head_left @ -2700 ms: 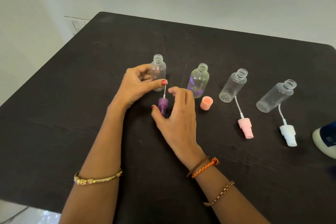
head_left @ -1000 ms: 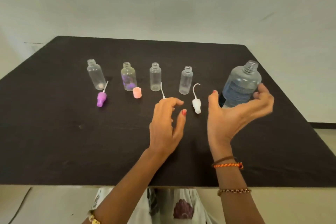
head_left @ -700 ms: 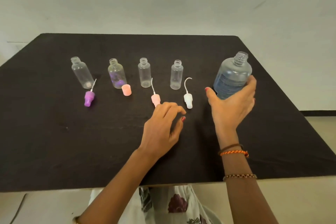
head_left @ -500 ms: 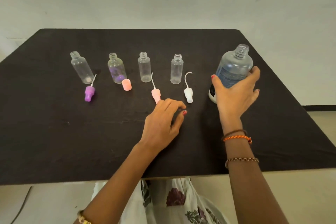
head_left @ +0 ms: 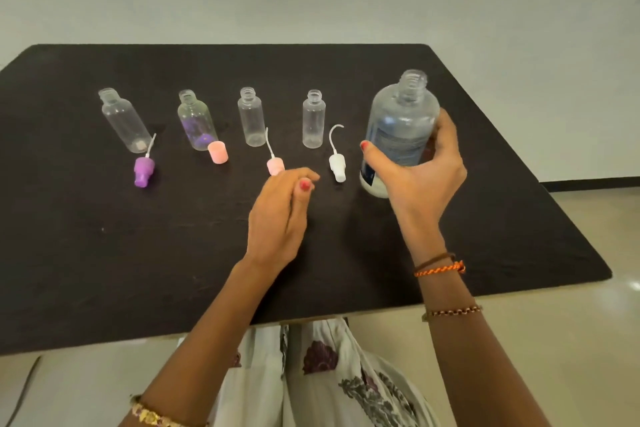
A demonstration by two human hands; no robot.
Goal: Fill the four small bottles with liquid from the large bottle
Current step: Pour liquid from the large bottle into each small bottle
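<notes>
Several small clear bottles stand uncapped in a row on the black table (head_left: 104,253): the first bottle (head_left: 122,121) at far left, the second bottle (head_left: 196,121) with purple inside, the third bottle (head_left: 251,118) and the fourth bottle (head_left: 313,120). The large clear bottle (head_left: 401,118) stands open at the right with whitish liquid low inside. My right hand (head_left: 415,180) grips its lower body. My left hand (head_left: 280,215) hovers loosely curled and holds nothing, just in front of the pink spray head (head_left: 275,165).
Loose tops lie in front of the small bottles: a purple spray head (head_left: 143,170), a pink cap (head_left: 218,151) and a white spray head (head_left: 337,165) with a curved tube. The table's near edge (head_left: 311,319) runs just above my lap.
The view swung from the left bottles to the whole row. My right hand reached to the large bottle and closed round its lower body. My left hand left the first bottle and moved toward centre.
</notes>
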